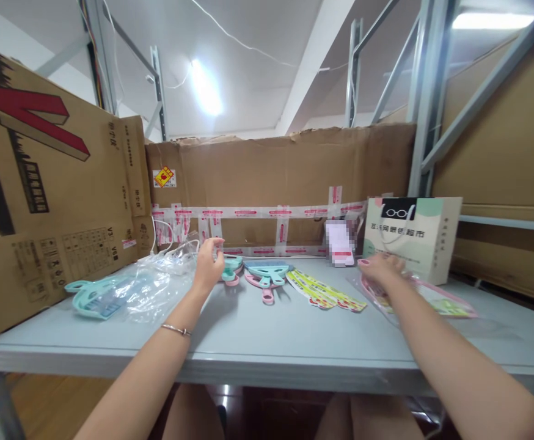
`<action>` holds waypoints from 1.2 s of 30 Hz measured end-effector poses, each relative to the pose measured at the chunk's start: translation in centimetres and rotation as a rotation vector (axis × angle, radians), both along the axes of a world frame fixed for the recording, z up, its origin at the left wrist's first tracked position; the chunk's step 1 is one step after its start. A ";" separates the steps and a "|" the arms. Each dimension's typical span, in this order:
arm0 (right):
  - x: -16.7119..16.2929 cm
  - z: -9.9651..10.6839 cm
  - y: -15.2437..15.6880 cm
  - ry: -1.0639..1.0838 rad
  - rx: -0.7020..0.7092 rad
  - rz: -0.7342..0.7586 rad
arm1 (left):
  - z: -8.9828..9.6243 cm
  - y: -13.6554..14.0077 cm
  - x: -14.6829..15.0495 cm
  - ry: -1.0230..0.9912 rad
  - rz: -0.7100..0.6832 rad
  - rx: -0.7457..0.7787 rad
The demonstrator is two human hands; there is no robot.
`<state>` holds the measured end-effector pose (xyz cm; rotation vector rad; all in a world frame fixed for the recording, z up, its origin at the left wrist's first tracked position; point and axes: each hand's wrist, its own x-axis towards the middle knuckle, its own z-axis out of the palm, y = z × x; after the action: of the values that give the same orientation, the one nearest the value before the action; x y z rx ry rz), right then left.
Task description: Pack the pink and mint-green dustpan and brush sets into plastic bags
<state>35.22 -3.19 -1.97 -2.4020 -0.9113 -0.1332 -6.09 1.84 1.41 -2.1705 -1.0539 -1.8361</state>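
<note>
My left hand (209, 267) is raised over the table, fingers loosely bent and apart, with nothing visible in it. Just right of it lie a mint-green piece (234, 263) with a pink part below and a stack of mint-green and pink plastic pieces with handles (267, 272). On the right, my right hand (381, 267) is closed on a pink-rimmed plastic piece (466, 308) in a clear bag, with a yellow-green printed card in it; the fingers are partly hidden. Several yellow printed strips (324, 290) lie fanned out between the hands.
At the left sit crumpled clear plastic bags (157, 293) and a mint-green handled piece (95, 299). A phone (340, 242) leans at the back, beside a printed paper bag (413, 232). Large cartons (258, 171) wall the back, and another carton (56, 183) stands left.
</note>
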 end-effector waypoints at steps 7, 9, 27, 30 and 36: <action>-0.4 -0.3 0.2 -0.166 0.272 0.228 | 0.4 -0.4 -0.4 -0.046 0.006 -0.054; -1.7 -0.3 0.8 -0.239 0.318 0.309 | 0.5 -0.2 -0.8 -0.062 0.040 -0.118; -3.0 -0.2 1.2 -0.252 0.384 0.396 | -0.1 -1.1 -0.1 0.469 0.179 -0.322; -3.1 -0.1 1.2 -0.243 0.398 0.406 | 0.1 -0.9 -0.1 0.389 0.214 -0.215; -3.6 0.1 1.1 -0.217 0.455 0.435 | 1.3 -1.5 -0.3 0.043 -0.054 -0.017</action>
<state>31.61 -2.13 -1.85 -1.7542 -1.3205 -0.3937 -6.41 0.32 2.73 -2.2586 -1.0163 -1.8004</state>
